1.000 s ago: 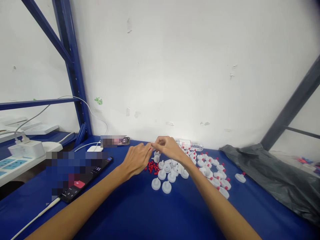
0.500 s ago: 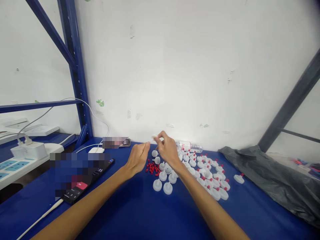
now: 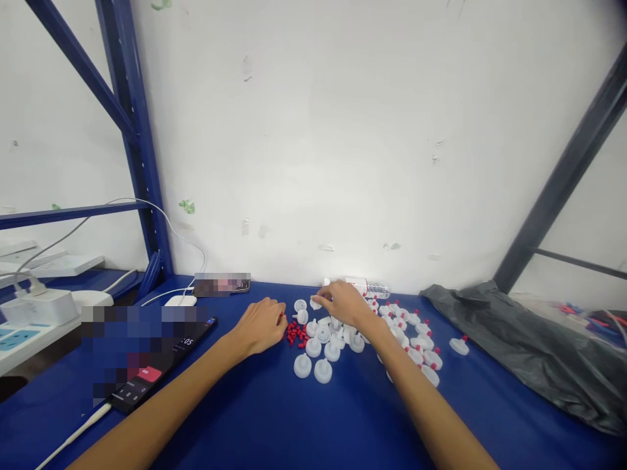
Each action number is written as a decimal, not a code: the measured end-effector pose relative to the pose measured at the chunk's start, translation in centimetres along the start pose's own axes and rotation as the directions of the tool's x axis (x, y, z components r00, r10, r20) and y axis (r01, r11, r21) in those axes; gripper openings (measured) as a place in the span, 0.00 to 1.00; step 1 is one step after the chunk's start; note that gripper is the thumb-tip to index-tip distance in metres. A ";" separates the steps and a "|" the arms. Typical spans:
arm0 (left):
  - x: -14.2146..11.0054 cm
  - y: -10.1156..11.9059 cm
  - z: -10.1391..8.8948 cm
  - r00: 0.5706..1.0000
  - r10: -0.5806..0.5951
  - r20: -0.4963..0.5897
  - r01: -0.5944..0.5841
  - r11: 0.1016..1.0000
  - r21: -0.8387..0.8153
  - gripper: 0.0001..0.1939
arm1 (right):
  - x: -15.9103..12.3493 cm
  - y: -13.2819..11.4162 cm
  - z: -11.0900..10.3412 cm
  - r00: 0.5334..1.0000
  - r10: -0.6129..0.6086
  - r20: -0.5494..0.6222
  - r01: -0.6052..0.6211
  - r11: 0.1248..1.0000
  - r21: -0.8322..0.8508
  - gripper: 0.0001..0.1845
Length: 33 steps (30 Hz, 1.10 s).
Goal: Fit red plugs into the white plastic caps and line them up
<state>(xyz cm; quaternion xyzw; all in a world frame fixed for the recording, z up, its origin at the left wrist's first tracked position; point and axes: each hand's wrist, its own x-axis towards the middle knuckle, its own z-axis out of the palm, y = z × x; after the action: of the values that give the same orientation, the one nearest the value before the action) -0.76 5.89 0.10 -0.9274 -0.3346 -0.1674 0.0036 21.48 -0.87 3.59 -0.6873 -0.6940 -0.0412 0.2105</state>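
My left hand (image 3: 262, 325) is at the left edge of a small pile of red caps (image 3: 296, 334). Its fingers are curled together, and a bit of red shows at the fingertips, seemingly one small red cap. My right hand (image 3: 347, 304) reaches over the back of a group of white nozzle lids (image 3: 332, 351). Thumb and fingers are closed on a white nozzle lid (image 3: 315, 302) at the back left of the group. Right of that forearm lie several white lids with red caps on their tips (image 3: 425, 341).
A clear plastic bottle (image 3: 377, 290) lies along the wall. On the right is a dark grey plastic sheet (image 3: 514, 346), with one red-tipped lid (image 3: 459, 346) beside it. Left are a phone (image 3: 164, 365) with a cable, a white charger (image 3: 180, 301) and a blue rack post (image 3: 142, 143).
Both hands were raised close together before. My left hand has lowered to the red caps; my right hand has moved down and right to the white lids. The view has shifted slightly.
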 end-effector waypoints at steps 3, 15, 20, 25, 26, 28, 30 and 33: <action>-0.2 0.1 0.3 0.999 0.005 0.041 -0.006 1.000 0.011 0.10 | -0.4 0.8 -1.2 0.999 0.019 -0.040 -0.020 1.000 -0.013 0.18; -0.1 0.2 0.4 0.997 -0.016 0.076 0.014 1.000 0.017 0.16 | -3.3 5.9 -4.9 0.989 0.121 -0.086 -0.119 0.992 0.028 0.14; 0.1 0.4 0.4 0.998 -0.050 0.048 0.049 0.999 0.013 0.17 | -5.7 9.3 -6.1 0.987 0.161 -0.016 -0.160 0.986 0.046 0.15; 0.1 0.9 0.2 0.998 -0.059 0.000 0.059 0.998 0.012 0.17 | -6.3 10.8 -4.6 0.984 0.151 0.096 -0.160 0.983 0.093 0.08; 0.0 1.0 0.1 0.998 -0.055 -0.015 0.055 0.998 0.011 0.17 | -6.3 10.8 -4.3 0.984 0.145 0.105 -0.156 0.982 0.106 0.06; 0.0 1.3 0.0 0.997 -0.044 -0.059 0.044 0.999 -0.002 0.17 | -6.3 10.6 -4.2 0.986 0.139 0.092 -0.151 0.979 0.138 0.05; -0.1 1.6 -0.3 0.993 -0.035 -0.111 0.032 0.999 -0.037 0.17 | -6.3 10.0 -4.5 0.989 0.137 0.047 -0.143 0.974 0.178 0.08; -0.4 2.2 -0.9 0.984 -0.028 -0.175 0.006 0.992 -0.127 0.17 | -6.4 8.1 -5.0 0.992 0.115 -0.045 -0.098 0.956 0.276 0.10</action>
<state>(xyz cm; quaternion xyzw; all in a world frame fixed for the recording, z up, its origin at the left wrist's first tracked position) 0.02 3.85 1.11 -0.9044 -0.3296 -0.2697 -0.0266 30.34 -8.24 4.04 -0.6864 -0.6484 0.0457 0.3261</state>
